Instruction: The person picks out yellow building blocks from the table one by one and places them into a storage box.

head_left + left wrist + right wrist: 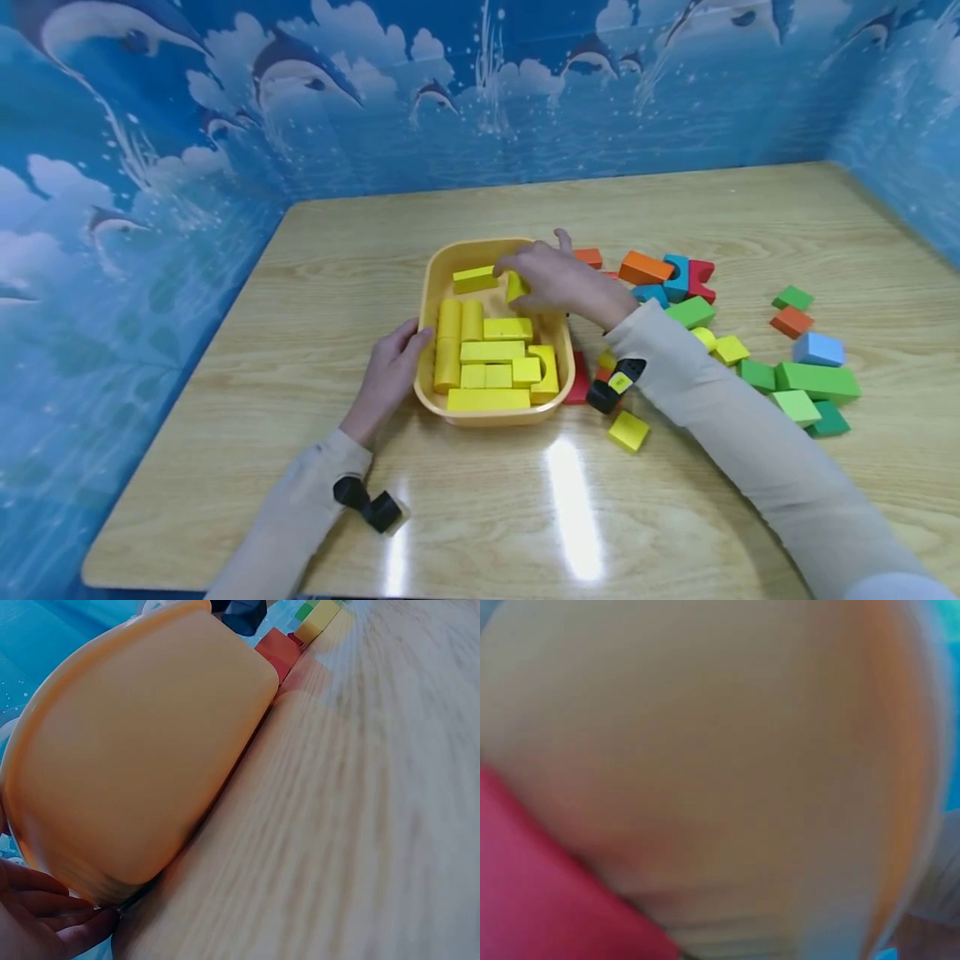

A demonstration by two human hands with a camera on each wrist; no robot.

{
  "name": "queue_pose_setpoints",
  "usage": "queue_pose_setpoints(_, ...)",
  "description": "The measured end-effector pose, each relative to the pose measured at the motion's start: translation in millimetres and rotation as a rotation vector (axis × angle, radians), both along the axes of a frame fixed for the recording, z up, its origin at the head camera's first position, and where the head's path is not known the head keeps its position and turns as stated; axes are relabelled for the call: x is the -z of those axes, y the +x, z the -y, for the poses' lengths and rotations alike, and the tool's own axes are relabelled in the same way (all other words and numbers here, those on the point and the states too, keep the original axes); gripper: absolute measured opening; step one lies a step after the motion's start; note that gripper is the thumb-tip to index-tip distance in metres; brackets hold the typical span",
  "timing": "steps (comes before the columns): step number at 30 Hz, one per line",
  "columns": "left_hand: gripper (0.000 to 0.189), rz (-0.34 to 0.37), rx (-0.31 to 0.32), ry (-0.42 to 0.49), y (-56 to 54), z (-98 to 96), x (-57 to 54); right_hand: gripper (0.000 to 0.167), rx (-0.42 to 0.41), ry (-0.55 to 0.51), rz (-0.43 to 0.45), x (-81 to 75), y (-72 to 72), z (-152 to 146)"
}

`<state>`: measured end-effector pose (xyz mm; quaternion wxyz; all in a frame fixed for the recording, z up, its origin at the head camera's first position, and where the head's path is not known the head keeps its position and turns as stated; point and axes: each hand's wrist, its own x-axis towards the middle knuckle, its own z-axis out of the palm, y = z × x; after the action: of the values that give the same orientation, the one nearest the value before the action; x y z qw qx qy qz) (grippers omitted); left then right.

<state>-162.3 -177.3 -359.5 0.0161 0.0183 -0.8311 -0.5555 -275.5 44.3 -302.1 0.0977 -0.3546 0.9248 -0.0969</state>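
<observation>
Block of solid yellow (515, 286), pinched beneath our right hand (553, 275), inside a rounded light-orange plastic tub (491, 418), our left hand (388, 368) gripping its side

Reads as a small play or recording booth; can't tell if home, school or studio. Evidence: printed sea backdrop (465, 154) with dolphins (300, 57), clouds and splashes, wrapping the back and both sides of the counter (247, 333). Counter: glossy pale wood grain, rounded corners, light streaks reflected. Colored toy blocks (817, 382) and a tub (491, 419) on it. Black wrist-worn devices (602, 397) on both sleeves (720, 417).
</observation>
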Motion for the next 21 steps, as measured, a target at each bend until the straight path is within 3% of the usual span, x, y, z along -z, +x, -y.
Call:
queue_pose_setpoints(10, 0.042, -0.010, 0.019, -0.005, -1.0, -0.3, -1.8, 0.025, -0.007, 0.146, -0.011, 7.0, -4.9, 2)
queue_pose_setpoints(21, 0.042, -0.002, 0.002, 0.011, 0.9, -0.2, -2.0, 0.024, -0.011, 0.178, -0.027, -2.3, -3.4, 6)
